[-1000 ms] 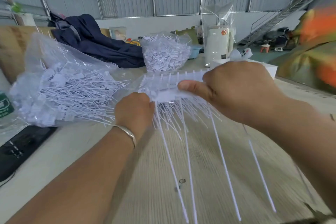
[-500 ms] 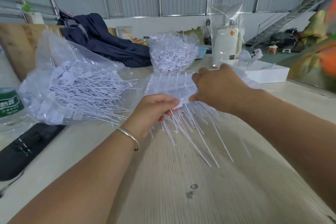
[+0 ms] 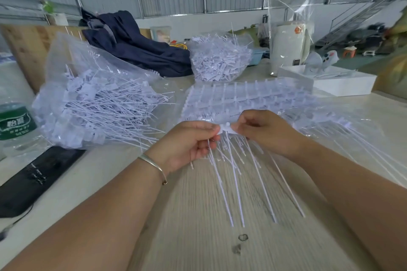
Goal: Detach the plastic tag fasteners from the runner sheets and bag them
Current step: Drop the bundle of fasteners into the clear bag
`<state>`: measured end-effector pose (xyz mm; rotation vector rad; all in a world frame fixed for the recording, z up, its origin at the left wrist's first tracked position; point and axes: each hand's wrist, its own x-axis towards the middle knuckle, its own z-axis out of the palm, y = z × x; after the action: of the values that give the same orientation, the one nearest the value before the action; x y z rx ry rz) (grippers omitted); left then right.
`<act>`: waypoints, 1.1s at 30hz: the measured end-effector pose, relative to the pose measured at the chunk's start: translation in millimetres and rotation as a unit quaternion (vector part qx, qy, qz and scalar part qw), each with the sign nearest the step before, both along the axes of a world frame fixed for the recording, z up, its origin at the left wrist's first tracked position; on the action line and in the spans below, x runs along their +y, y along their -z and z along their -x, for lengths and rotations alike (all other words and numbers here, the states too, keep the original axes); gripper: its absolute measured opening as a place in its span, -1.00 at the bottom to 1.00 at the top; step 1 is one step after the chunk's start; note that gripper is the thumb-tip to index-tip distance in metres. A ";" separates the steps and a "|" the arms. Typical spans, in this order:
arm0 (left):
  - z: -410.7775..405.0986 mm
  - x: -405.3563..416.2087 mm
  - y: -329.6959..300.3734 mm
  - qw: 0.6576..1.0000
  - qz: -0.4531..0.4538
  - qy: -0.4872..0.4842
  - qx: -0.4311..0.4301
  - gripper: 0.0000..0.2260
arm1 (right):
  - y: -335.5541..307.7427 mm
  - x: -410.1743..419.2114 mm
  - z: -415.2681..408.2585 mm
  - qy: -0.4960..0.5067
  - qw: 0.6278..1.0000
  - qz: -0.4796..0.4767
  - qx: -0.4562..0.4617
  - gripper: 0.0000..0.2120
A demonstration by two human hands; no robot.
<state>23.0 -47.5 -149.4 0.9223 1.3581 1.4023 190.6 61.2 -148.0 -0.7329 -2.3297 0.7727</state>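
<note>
A stack of white runner sheets (image 3: 248,99) with fasteners attached lies on the table in front of me. My left hand (image 3: 187,145) grips a bunch of detached fasteners (image 3: 233,174), their thin tails hanging toward me. My right hand (image 3: 262,132) pinches the flat head of a fastener (image 3: 226,128) right beside the left fingertips. A clear plastic bag (image 3: 97,103) holding many loose fasteners lies on its side to the left, its mouth facing the sheets. A second heap of fasteners (image 3: 218,59) in a clear bag sits further back.
A green-labelled water bottle (image 3: 15,125) and a black flat device (image 3: 37,178) sit at the left edge. Dark blue cloth (image 3: 136,44) lies at the back. A white box (image 3: 343,83) and a bagged white appliance (image 3: 288,46) stand at the back right.
Both hands have come down and nearer to me, off the runner sheet. The left hand now holds a bunch of tails and the right pinches one fastener head.
</note>
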 end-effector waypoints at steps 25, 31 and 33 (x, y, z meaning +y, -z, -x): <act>-29.7 2.2 -5.1 0.959 -0.049 0.188 -0.208 -0.52 | -27.8 -27.4 -4.9 -0.113 0.961 0.226 0.112 -0.31; -16.2 -2.7 -10.1 0.968 -0.053 0.109 -0.221 -0.88 | -26.2 -19.6 -9.8 -0.053 0.966 0.220 0.126 -0.63; -11.7 -2.8 -8.6 0.979 -0.035 0.080 -0.185 -0.94 | -24.2 -15.1 -10.5 -0.029 0.966 0.219 0.136 -0.73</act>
<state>34.7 -50.3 -140.8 0.7498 0.9409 1.4201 201.1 46.0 -123.7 -0.6881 -1.9578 1.3516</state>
